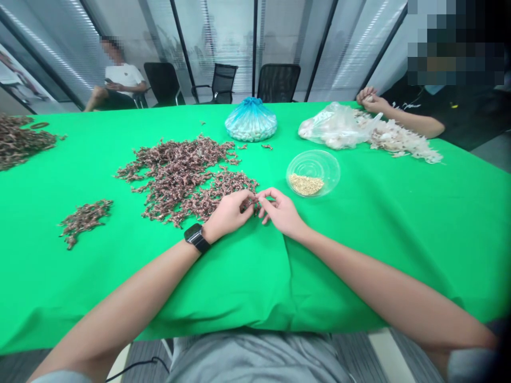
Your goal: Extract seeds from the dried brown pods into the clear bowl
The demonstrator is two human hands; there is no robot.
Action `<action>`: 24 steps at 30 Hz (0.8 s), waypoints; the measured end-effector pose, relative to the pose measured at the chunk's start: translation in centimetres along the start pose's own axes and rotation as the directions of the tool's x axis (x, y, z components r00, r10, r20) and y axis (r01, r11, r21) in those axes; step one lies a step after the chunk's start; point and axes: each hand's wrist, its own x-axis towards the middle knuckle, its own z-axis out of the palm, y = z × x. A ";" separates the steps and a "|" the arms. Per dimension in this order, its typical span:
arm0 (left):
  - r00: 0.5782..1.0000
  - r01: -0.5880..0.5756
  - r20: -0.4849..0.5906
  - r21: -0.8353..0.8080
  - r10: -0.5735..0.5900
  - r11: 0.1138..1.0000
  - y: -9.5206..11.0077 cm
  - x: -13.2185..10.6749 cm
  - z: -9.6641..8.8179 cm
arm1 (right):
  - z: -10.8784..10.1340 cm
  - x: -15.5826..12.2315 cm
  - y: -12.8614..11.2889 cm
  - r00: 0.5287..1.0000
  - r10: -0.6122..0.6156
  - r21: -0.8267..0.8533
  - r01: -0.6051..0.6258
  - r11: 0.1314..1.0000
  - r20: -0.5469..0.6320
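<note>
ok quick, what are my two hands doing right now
Left hand: closed in a pinch beside the brown dried pieces; any piece held is too small to tell.
Right hand: also pinching, fingertips at the left's; contents unclear.

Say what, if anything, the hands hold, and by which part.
Apparently a small brown piece, between fingertips of the left hand and right hand; which part cannot be told.

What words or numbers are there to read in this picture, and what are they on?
None can be read.
Dark shirt: white, writing-like marks, too blurred to read.
White shirt: one small mark, too small to make out.
Watch: dark face, nothing readable.
</note>
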 end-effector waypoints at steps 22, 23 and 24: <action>0.996 0.087 0.027 -0.080 -0.085 0.993 0.3 0.0 -0.2 | -0.1 -0.2 0.0 0.999 -0.014 -0.086 0.010 0.996 -0.044; 0.996 0.088 0.025 -0.092 -0.086 0.992 0.3 0.0 -0.2 | -0.1 -0.3 0.0 0.997 -0.048 -0.114 0.042 0.993 -0.053; 0.996 0.087 0.021 -0.102 -0.085 0.991 0.2 0.0 -0.2 | -0.2 -0.3 -0.1 0.993 -0.100 -0.155 0.089 0.984 -0.063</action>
